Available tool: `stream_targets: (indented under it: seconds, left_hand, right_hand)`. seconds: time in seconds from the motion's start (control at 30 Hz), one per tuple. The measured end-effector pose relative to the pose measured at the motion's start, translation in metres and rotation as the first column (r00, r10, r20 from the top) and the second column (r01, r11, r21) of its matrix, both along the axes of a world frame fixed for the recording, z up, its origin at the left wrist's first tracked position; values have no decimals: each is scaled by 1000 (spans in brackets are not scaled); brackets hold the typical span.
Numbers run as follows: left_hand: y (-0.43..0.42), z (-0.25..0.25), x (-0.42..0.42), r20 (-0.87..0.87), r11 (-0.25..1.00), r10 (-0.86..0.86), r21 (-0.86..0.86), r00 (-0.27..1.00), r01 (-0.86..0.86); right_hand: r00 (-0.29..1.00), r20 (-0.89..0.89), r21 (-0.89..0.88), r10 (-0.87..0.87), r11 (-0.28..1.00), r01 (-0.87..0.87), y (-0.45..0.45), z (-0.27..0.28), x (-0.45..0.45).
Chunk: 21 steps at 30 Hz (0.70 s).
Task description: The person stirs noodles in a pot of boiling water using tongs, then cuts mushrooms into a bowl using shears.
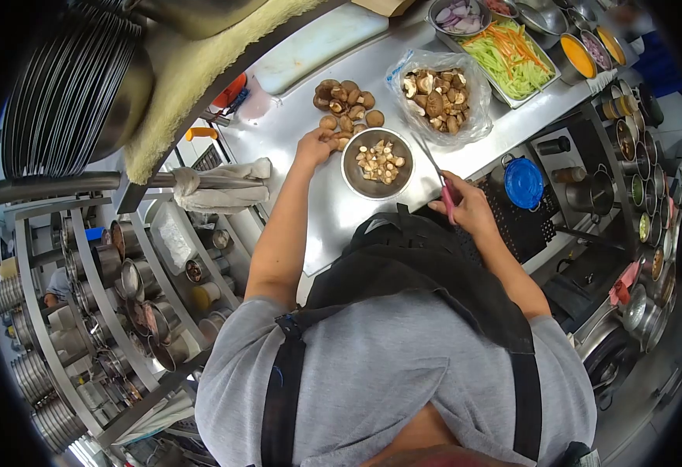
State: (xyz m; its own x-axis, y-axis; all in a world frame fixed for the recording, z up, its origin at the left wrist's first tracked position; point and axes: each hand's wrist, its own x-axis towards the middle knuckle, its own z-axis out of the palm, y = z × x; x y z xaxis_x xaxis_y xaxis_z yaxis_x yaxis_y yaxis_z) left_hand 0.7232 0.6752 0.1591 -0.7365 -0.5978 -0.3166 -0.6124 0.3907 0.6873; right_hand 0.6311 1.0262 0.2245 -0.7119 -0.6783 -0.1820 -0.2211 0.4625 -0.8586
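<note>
Brown round-capped mushrooms [340, 97] beyond shiny round steel bowl [348, 177], slightly left. Left hand [314, 148], left of bowl, half-curled at mushrooms; hold unclear. Right hand [469, 204], right of bowl, closed around pink-handled steel blade [450, 204]. Mushrooms likely light, springy, easily bruised; best gripped by caps.

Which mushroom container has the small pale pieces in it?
The metal bowl between the left hand and right hand; the plastic bag holds larger, browner pieces.

Handle [448, 204] pink; lid [523, 184] bright blue. Shirt [372, 366] plain grey, apron [427, 268] black. Mushrooms [341, 97] brown.
</note>
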Motion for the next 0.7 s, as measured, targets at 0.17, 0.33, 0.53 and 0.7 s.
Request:
stream_targets:
  seconds: [0.17,0.33,0.53,0.7]
  left_hand:
    - [-5,13,21,-124,826,368,499,921,-263]
    - [20,66,28,-189,722,365,675,912,-149]
    - [55,80,17,-275,766,187,642,943,36]
    - [60,82,11,-278,798,141,600,950,58]
  right_hand:
    - [977,-178,31,121,993,-118,-10,5,2]
    - [929,-305,94,210,977,-190,-26,13,2]
    - [830,-481,156,283,959,-236,-37,18,-2]
    - [846,-411,189,341,939,-287,-25,3,-6]
